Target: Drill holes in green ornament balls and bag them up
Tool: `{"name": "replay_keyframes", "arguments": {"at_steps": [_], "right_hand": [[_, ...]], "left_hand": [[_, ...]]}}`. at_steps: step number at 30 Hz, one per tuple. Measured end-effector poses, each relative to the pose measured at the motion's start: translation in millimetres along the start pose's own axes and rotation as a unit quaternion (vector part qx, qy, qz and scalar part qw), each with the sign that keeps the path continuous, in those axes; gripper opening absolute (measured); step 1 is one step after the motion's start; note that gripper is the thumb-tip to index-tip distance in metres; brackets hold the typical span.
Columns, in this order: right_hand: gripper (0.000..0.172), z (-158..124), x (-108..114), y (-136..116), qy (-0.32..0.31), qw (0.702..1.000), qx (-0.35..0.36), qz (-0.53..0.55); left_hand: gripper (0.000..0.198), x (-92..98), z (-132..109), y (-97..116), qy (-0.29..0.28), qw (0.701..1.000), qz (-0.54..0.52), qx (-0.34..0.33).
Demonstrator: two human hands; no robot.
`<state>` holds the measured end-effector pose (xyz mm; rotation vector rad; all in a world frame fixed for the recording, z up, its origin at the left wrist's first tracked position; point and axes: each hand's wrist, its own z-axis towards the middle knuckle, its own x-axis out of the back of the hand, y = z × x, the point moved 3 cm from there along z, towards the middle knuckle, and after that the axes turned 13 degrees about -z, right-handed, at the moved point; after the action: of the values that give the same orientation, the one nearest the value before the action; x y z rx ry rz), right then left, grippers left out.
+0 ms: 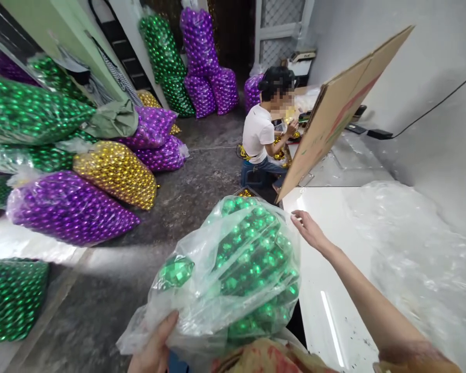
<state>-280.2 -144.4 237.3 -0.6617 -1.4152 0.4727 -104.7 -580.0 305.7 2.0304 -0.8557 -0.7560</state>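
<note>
A clear plastic bag of shiny green baubles (241, 264) rests in front of me, against my lap. My left hand (155, 349) grips the loose plastic at the bag's lower left corner. My right hand (308, 228) reaches out past the bag's upper right side, over the edge of the white table (334, 290). Its fingers are loosely curled and hold nothing that I can see. It is close to the bag but apart from it.
Large bags of purple (70, 207), gold (116, 173) and green (11, 298) baubles lie piled on the floor at left and stand at the back. A person in a white shirt (258, 132) sits working ahead. A leaning cardboard sheet (334, 114) and crumpled clear plastic (419, 259) sit on the table.
</note>
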Motion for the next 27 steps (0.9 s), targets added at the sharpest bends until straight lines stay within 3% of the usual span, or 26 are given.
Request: {"name": "replay_keyframes", "arguments": {"at_steps": [2,5,7,8,10,12,13,18,19,22,24,26,27], "right_hand": [[0.081,-21,4,-38,-0.015,0.992,0.121,-0.022],[0.105,-64,2,-124,-0.096,0.941,0.324,0.003],[0.113,-88,-3,-177,-0.119,0.908,0.4,0.028],[0.111,-95,-7,-197,-0.117,0.901,0.416,0.038],[0.082,-103,-13,-223,-0.087,0.897,0.428,0.062],[0.039,-101,-15,-231,-0.035,0.898,0.429,0.09],[0.028,-98,-12,-230,-0.007,0.898,0.428,0.103],[0.019,-70,41,-213,0.204,0.909,0.331,0.15],[0.015,-65,54,-215,0.212,0.91,0.33,0.137],[0.008,-58,84,-234,0.139,0.903,0.402,0.065],[0.009,-55,106,-243,0.183,0.89,0.406,0.093],[0.013,-52,124,-241,0.261,0.875,0.355,0.201],[0.014,-50,125,-238,0.255,0.874,0.331,0.247]], "left_hand": [[0.064,-8.2,0,0,-0.016,1.0,0.009,0.0],[0.06,-28.0,-5,3,-0.043,0.996,0.066,-0.047],[0.054,-42.8,-11,9,-0.086,0.984,0.127,-0.088],[0.051,-49.7,-13,12,-0.123,0.974,0.157,-0.104],[0.046,-59.2,-18,16,-0.2,0.949,0.204,-0.13],[0.049,-60.5,-19,20,-0.245,0.931,0.224,-0.153],[0.052,-58.1,-18,21,-0.248,0.928,0.224,-0.167],[0.051,-39.4,-10,20,-0.221,0.925,0.237,-0.199],[0.05,-37.1,-9,19,-0.217,0.927,0.236,-0.194],[0.053,-34.0,-9,18,-0.179,0.948,0.209,-0.161],[0.054,-34.9,-11,18,-0.147,0.962,0.183,-0.136],[0.051,-37.1,-14,17,-0.125,0.972,0.154,-0.127],[0.046,-38.3,-15,18,-0.12,0.974,0.144,-0.129]]}}
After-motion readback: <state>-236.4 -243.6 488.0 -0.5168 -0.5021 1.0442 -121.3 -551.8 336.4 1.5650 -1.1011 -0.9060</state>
